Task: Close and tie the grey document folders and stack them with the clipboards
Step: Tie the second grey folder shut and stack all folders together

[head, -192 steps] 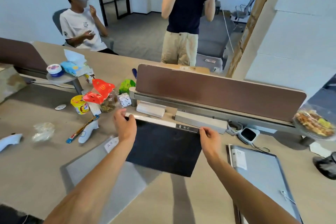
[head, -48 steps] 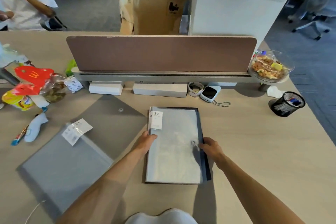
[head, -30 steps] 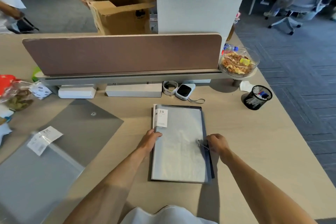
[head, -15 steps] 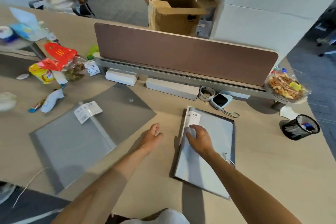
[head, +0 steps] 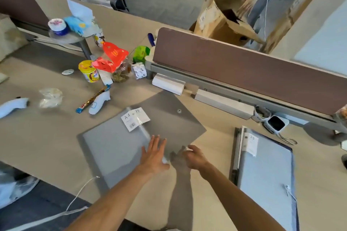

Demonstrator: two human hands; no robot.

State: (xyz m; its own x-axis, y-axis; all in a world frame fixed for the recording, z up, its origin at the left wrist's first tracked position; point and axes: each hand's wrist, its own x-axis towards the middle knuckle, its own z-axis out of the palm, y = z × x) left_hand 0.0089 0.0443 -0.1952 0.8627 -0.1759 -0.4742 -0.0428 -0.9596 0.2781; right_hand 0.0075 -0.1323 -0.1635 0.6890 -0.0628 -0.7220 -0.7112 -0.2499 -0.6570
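Stretching from near left to far right, a pale wood table (head: 216, 189) carries a brown divider panel (head: 244, 67) along its far side, with grey carpet and two other people beyond it, one handling a cardboard box (head: 221, 22). An open grey folder (head: 116, 148) lies flat at the near middle of the table, its flap spread toward the far right and a white label (head: 135, 118) at its fold. The left hand (head: 154, 154) rests flat on it, fingers spread; the right hand (head: 194, 156) hovers just beside, fingers loosely curled around nothing, at the flap's near edge. At the near right a closed grey folder (head: 266, 170) lies on a dark clipboard (head: 234, 155), its string (head: 289, 191) loose on top. Bare table runs between the two folders and along the near edge. At the far left stands a clutter of snacks: a yellow cup (head: 89, 71), a red carton (head: 110, 58), a candy bar (head: 91, 100) and a tissue pack (head: 77, 24). Two white boxes (head: 223, 104) sit under the divider.
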